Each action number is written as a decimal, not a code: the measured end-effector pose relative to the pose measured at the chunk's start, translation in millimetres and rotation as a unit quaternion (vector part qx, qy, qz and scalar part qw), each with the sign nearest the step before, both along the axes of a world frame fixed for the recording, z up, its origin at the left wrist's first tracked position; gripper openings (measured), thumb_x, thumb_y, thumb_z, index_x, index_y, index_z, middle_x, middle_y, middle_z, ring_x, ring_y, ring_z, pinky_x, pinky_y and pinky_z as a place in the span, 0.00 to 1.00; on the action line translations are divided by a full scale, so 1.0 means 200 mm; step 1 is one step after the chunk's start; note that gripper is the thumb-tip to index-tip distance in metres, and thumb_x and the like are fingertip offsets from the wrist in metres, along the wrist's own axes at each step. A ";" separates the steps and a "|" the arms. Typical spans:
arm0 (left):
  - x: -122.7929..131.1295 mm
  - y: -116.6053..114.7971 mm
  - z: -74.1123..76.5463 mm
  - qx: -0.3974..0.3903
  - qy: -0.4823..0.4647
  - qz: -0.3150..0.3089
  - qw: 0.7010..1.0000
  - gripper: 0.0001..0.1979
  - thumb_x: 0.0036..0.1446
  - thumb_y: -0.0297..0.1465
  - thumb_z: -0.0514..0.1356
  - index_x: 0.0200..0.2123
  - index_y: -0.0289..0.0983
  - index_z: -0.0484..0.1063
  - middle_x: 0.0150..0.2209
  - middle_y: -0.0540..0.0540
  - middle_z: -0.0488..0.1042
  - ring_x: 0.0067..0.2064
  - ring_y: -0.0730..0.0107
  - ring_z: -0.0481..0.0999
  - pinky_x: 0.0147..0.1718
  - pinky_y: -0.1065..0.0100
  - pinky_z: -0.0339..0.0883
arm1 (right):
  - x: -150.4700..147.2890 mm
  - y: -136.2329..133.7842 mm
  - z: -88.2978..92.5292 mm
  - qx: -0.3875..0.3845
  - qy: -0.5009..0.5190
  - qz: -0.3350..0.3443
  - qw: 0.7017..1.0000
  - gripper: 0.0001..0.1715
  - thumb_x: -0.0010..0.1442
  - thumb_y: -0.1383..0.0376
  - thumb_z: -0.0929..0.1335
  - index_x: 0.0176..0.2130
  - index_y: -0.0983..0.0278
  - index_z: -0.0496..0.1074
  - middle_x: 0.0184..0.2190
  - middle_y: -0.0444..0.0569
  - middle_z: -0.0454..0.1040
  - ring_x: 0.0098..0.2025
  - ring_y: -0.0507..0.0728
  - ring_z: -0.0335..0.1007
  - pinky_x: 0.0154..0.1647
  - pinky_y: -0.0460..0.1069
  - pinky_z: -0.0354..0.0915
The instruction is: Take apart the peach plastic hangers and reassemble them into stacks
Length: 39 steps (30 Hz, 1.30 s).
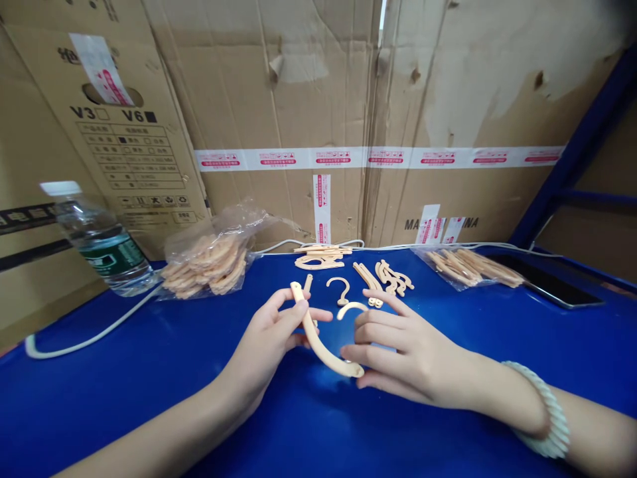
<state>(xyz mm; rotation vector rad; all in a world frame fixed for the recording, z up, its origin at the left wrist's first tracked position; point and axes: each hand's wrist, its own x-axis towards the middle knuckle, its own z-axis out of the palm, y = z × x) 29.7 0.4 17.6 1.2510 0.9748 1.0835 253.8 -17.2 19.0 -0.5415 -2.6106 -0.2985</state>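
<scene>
Between the thumb and fingers of my left hand (279,318) is a curved beige hanger arm (318,342), gripped near its upper end. Its lower end reaches the fingertips of my right hand (398,345). That hand is closed around a beige hanger hook (352,308); only the hook's curved top shows, and fingers hide the rest. A short beige strip (308,284) stands out behind my left fingers, partly hidden. Just beyond both hands a second hanger hook (339,291) lies on the blue table (199,411).
Behind the hands lie loose hanger parts (321,259), several straight pieces (367,277) and small curved pieces (393,277). Bagged parts (209,262) and a water bottle (107,245) stand left. Another bag (465,267) and a phone (552,284) lie right. Cardboard (279,99) walls the back.
</scene>
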 end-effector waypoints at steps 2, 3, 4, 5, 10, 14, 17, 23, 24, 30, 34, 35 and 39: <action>0.00 0.01 0.00 0.009 -0.009 0.028 1.000 0.21 0.58 0.39 0.62 0.50 0.36 0.61 0.43 0.38 0.77 0.37 0.64 0.77 0.33 0.64 0.72 | 0.01 0.00 0.00 -0.037 0.013 -0.015 0.999 0.13 0.69 0.61 0.62 0.47 0.64 0.71 0.33 0.46 0.73 0.39 0.53 0.69 0.63 0.60 0.49; 0.00 0.01 0.00 0.018 -0.010 0.047 0.999 0.24 0.57 0.39 0.62 0.52 0.37 0.60 0.47 0.37 0.76 0.38 0.63 0.77 0.33 0.63 0.73 | 0.01 0.00 0.00 -0.049 0.023 -0.021 0.998 0.13 0.69 0.61 0.62 0.46 0.64 0.71 0.33 0.46 0.73 0.38 0.53 0.69 0.62 0.60 0.50; 0.00 0.02 -0.01 0.035 -0.003 0.069 0.997 0.26 0.57 0.39 0.63 0.54 0.38 0.58 0.50 0.37 0.73 0.41 0.61 0.77 0.34 0.62 0.74 | 0.01 0.01 0.00 -0.056 0.034 -0.026 0.998 0.13 0.68 0.61 0.62 0.46 0.64 0.71 0.34 0.47 0.73 0.37 0.53 0.69 0.61 0.60 0.51; -0.01 0.03 -0.01 0.065 0.013 0.091 0.994 0.27 0.56 0.39 0.63 0.55 0.39 0.57 0.54 0.36 0.71 0.44 0.59 0.77 0.36 0.61 0.74 | 0.02 0.01 0.00 -0.060 0.043 -0.030 0.997 0.13 0.68 0.61 0.62 0.46 0.64 0.71 0.34 0.48 0.73 0.37 0.53 0.69 0.61 0.60 0.51; -0.04 0.01 -0.02 0.431 0.233 0.124 0.863 0.20 0.60 0.29 0.59 0.55 0.42 0.61 0.58 0.41 0.66 0.60 0.58 0.64 0.56 0.52 0.63 | 0.02 0.02 -0.02 -0.054 0.062 -0.048 0.995 0.11 0.67 0.61 0.63 0.45 0.63 0.71 0.33 0.48 0.74 0.38 0.55 0.69 0.58 0.59 0.52; -0.03 -0.05 -0.03 0.594 0.382 -0.051 0.706 0.16 0.64 0.26 0.56 0.54 0.40 0.63 0.49 0.45 0.74 0.56 0.62 0.69 0.62 0.49 0.48 | 0.01 0.00 -0.03 -0.026 0.064 -0.051 0.996 0.11 0.67 0.61 0.63 0.42 0.64 0.72 0.32 0.47 0.73 0.37 0.55 0.67 0.58 0.60 0.51; -0.02 -0.06 -0.05 0.579 0.391 -0.092 0.710 0.09 0.65 0.27 0.55 0.49 0.37 0.65 0.45 0.46 0.76 0.46 0.65 0.74 0.56 0.57 0.57 | 0.00 -0.02 -0.03 0.002 0.067 -0.044 0.997 0.11 0.67 0.61 0.64 0.40 0.65 0.72 0.30 0.46 0.71 0.37 0.55 0.65 0.56 0.59 0.52; 0.00 -0.04 -0.06 0.554 0.410 -0.101 0.718 0.05 0.67 0.28 0.52 0.36 0.37 0.64 0.34 0.49 0.74 0.34 0.66 0.71 0.37 0.64 0.63 | -0.01 -0.03 -0.04 0.042 0.073 -0.030 0.996 0.11 0.66 0.62 0.65 0.44 0.66 0.73 0.27 0.45 0.70 0.34 0.55 0.62 0.53 0.59 0.53; 0.00 -0.05 -0.06 0.555 0.419 -0.104 0.711 0.06 0.67 0.28 0.51 0.35 0.37 0.63 0.33 0.49 0.73 0.32 0.67 0.70 0.35 0.65 0.63 | -0.01 -0.03 -0.04 0.045 0.077 -0.027 0.996 0.11 0.66 0.62 0.65 0.44 0.67 0.73 0.26 0.45 0.70 0.34 0.55 0.61 0.52 0.59 0.53; 0.01 -0.07 -0.05 0.560 0.449 -0.121 0.686 0.13 0.70 0.30 0.45 0.31 0.37 0.62 0.29 0.50 0.70 0.25 0.69 0.65 0.26 0.67 0.56 | -0.02 -0.03 -0.04 -0.031 0.117 -0.027 0.992 0.10 0.64 0.60 0.68 0.41 0.64 0.74 0.26 0.44 0.70 0.34 0.54 0.62 0.52 0.57 0.53; 0.00 -0.06 -0.03 0.566 0.442 -0.129 0.684 0.15 0.71 0.32 0.43 0.32 0.36 0.64 0.28 0.50 0.70 0.25 0.68 0.64 0.26 0.67 0.56 | -0.02 -0.01 -0.04 -0.112 0.156 -0.008 0.981 0.10 0.62 0.59 0.70 0.38 0.63 0.76 0.24 0.42 0.68 0.32 0.53 0.61 0.46 0.53 0.56; -0.01 -0.06 -0.02 0.565 0.441 -0.130 0.685 0.16 0.71 0.33 0.43 0.33 0.36 0.64 0.29 0.49 0.70 0.26 0.68 0.65 0.26 0.67 0.56 | -0.02 -0.01 -0.04 -0.125 0.167 -0.001 0.978 0.10 0.61 0.59 0.70 0.38 0.63 0.76 0.23 0.42 0.68 0.31 0.53 0.61 0.44 0.53 0.56; -0.02 -0.04 -0.02 0.566 0.431 -0.128 0.691 0.15 0.71 0.33 0.45 0.33 0.36 0.66 0.29 0.49 0.71 0.27 0.68 0.66 0.27 0.66 0.56 | -0.03 0.00 -0.05 -0.170 0.201 0.008 0.965 0.11 0.60 0.58 0.71 0.38 0.63 0.77 0.23 0.42 0.68 0.29 0.52 0.62 0.41 0.52 0.57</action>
